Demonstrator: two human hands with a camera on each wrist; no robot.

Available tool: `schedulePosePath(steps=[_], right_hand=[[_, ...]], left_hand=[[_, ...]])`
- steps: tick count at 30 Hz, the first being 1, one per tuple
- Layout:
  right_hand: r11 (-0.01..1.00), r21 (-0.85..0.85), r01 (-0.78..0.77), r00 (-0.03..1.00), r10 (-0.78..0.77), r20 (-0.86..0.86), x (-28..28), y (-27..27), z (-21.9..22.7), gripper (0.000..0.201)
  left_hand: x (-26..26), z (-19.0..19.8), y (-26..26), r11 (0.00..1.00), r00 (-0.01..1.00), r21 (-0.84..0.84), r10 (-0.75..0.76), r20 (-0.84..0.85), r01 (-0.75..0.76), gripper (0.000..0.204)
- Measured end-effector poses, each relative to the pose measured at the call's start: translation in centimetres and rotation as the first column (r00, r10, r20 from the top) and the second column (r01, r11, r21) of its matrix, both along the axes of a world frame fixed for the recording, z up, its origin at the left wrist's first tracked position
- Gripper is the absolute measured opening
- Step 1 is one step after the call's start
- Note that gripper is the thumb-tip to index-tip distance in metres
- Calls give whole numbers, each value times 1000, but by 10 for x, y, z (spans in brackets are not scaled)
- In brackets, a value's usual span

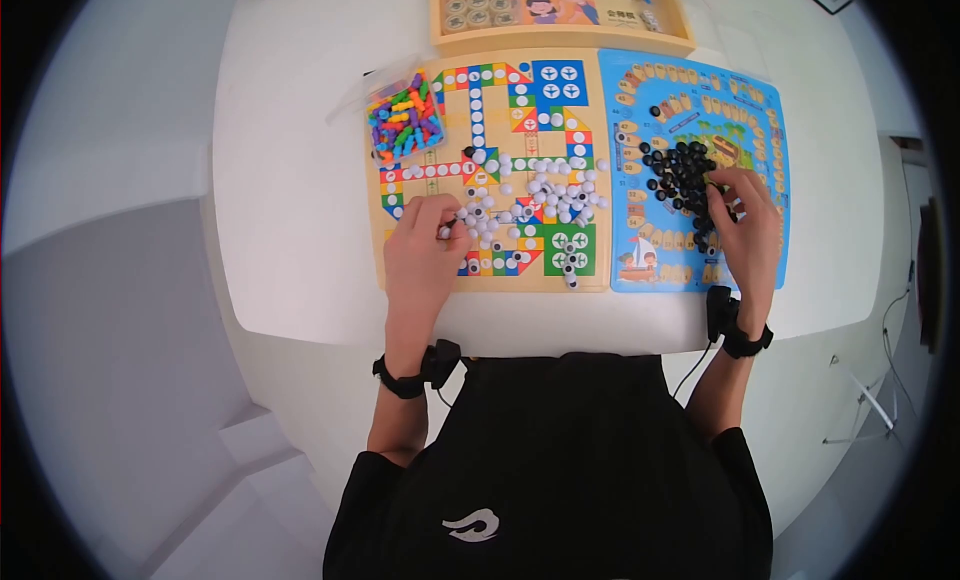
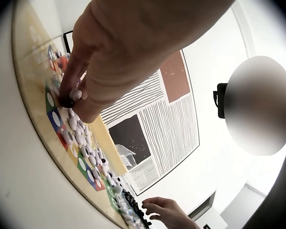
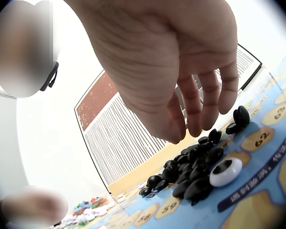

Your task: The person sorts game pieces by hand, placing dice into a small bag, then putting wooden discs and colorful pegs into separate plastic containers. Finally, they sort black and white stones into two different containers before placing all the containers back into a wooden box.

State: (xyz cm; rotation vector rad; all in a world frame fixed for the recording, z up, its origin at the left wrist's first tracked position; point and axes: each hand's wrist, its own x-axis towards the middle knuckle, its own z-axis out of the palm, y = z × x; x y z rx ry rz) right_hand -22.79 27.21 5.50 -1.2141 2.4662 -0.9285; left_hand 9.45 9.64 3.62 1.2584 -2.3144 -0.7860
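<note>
On the beige board [image 1: 610, 270], white pieces [image 1: 565, 195], some with black centres, lie scattered. My left hand [image 1: 425, 255] is low over the board's left part; in the left wrist view its thumb and fingers pinch a white piece [image 2: 75, 94] beside a black one [image 2: 66, 102]. Over the blue board [image 1: 635, 80], my right hand [image 1: 748, 225] hangs above the heap of black pieces [image 1: 680, 170]. Its fingers are loosely bent in the right wrist view, nothing visible between them. A white piece with a black centre [image 3: 225, 172] lies at that heap's edge.
A clear box of colourful pawns [image 1: 405, 120] stands on the beige board's upper left corner. Behind both boards is a wooden tray [image 1: 560, 38] with round discs and printed cards. The white table [image 1: 300, 180] extends around them.
</note>
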Motion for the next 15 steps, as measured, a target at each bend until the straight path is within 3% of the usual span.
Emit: schedulePosePath(steps=[9, 11, 12, 14, 15], right_hand=[[1000, -28, 11, 1000, -11, 12, 1, 2, -2, 16], [999, -32, 7, 1000, -6, 7, 0, 3, -3, 16], [999, -35, 4, 1000, -4, 11, 0, 3, -3, 16], [999, -42, 1, 1000, -1, 10, 0, 3, -2, 16], [999, -38, 14, 1000, -13, 22, 1, 3, 0, 16]], left_hand=[[-35, 19, -6, 999, 983, 48, 4, -184, 5, 19], [-57, 20, -5, 954, 924, 283, 16, -381, 100, 18], [-70, 20, -4, 955, 924, 280, 14, -383, 101, 18], [-98, 17, -1, 869, 869, 377, -112, -481, 321, 17], [-112, 16, 2, 869, 868, 375, -114, -483, 322, 17]])
